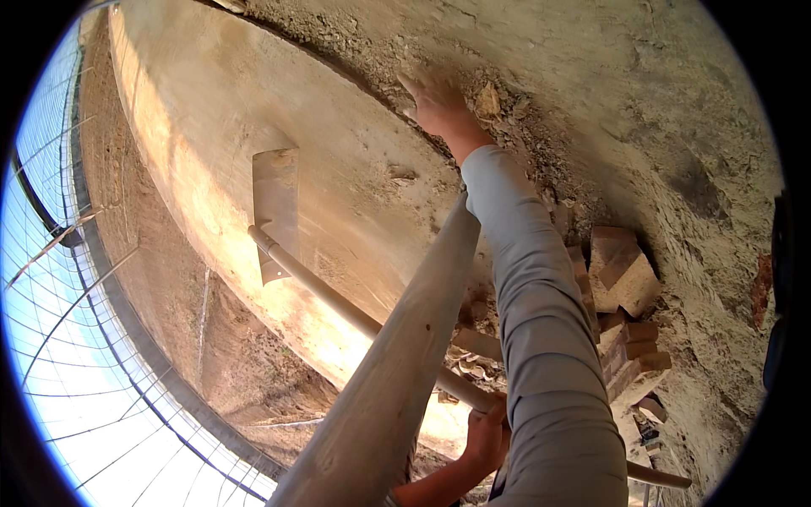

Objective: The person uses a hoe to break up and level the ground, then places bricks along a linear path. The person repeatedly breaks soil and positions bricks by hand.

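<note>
My right hand point(437, 104), its arm in a grey sleeve, reaches into loose earth and rubble point(380, 63) beside a raised edge of a pale slab point(342, 120). Its fingers look spread, partly blurred by motion or dust; I see nothing held. Low in the view, my left hand point(486, 440) is closed around the wooden handle point(336, 301) of a hoe, partly hidden by my right sleeve. The hoe's flat metal blade point(277, 215) lies over the slab at the left. A thick round wooden pole point(405, 342) crosses in front of the handle, between the blade and my left hand.
Broken bricks point(624, 269) and more brick pieces point(633, 355) are piled right of my sleeve. A rough earthen or plastered wall point(697, 209) rises at the right. Beyond the slab's curved-looking edge are bare ground point(234, 329) and wire mesh point(95, 380) at the left.
</note>
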Tool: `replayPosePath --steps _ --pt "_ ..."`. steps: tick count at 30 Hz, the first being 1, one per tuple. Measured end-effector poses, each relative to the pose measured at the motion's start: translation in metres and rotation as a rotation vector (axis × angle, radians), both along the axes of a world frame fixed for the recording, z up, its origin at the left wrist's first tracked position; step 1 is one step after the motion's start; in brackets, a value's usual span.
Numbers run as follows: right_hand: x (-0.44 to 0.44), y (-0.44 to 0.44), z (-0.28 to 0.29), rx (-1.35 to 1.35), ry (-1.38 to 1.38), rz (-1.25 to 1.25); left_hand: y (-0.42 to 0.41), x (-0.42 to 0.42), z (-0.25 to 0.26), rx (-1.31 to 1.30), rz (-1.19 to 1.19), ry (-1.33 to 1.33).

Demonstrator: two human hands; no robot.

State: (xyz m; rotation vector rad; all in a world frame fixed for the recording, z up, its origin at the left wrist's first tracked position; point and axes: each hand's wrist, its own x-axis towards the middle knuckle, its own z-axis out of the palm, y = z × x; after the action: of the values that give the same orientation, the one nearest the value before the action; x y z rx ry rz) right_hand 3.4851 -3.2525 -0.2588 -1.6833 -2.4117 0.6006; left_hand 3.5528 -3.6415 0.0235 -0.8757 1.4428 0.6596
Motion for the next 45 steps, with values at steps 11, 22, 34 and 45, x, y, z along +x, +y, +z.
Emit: replayPosePath --steps 11,22,34,45 --pt "0.055 -0.078 0.021 -0.427 -0.187 0.285 0.013 0.0 -0.004 0.135 0.103 0.039" --pt "0.051 -0.029 -0.051 0.116 -0.2 0.291 0.019 0.005 0.001 0.009 -0.005 0.047" --pt "0.078 0.03 0.012 -0.521 -0.014 0.348 0.01 0.012 -0.014 0.139 0.071 0.11" --pt "0.099 -0.078 -0.027 -0.103 -0.128 0.265 0.003 0.016 -0.021 0.172 0.036 0.085"
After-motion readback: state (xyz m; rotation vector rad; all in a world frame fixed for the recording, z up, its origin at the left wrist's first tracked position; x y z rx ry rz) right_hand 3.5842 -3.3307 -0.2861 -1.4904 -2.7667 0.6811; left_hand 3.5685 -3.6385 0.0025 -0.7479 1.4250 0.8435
